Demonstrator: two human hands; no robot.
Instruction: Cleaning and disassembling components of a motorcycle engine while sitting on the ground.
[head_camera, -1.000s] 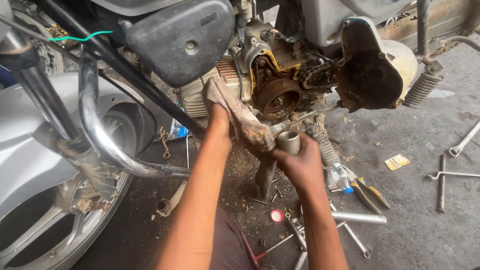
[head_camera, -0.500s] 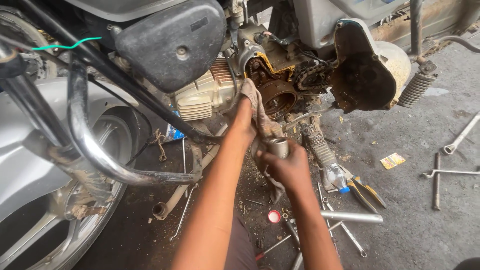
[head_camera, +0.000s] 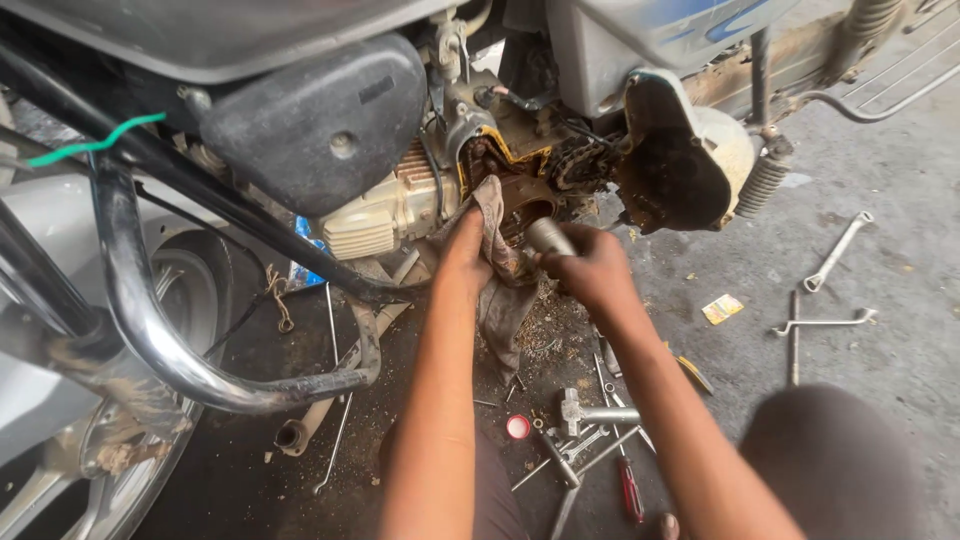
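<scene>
Moved up from below the engine (head_camera: 520, 195) since a second ago: both hands now pressed close against its open side. Left hand (head_camera: 468, 250) closed on a dirty grey rag (head_camera: 500, 275), bunched against the greasy round opening, the loose end hanging below the engine. Right hand (head_camera: 590, 268) wrapped tight round a smooth metal socket (head_camera: 548, 237), tip angled toward the same opening, just right of the rag. Little room there: black side cover (head_camera: 315, 120) left of the engine, rusty chain cover (head_camera: 675, 165) right of it. Scattered on the concrete below and right of the engine: wrenches (head_camera: 835, 255), a red-handled screwdriver (head_camera: 630, 490), a small red cap (head_camera: 517, 427), a flat yellow packet (head_camera: 722, 308).
</scene>
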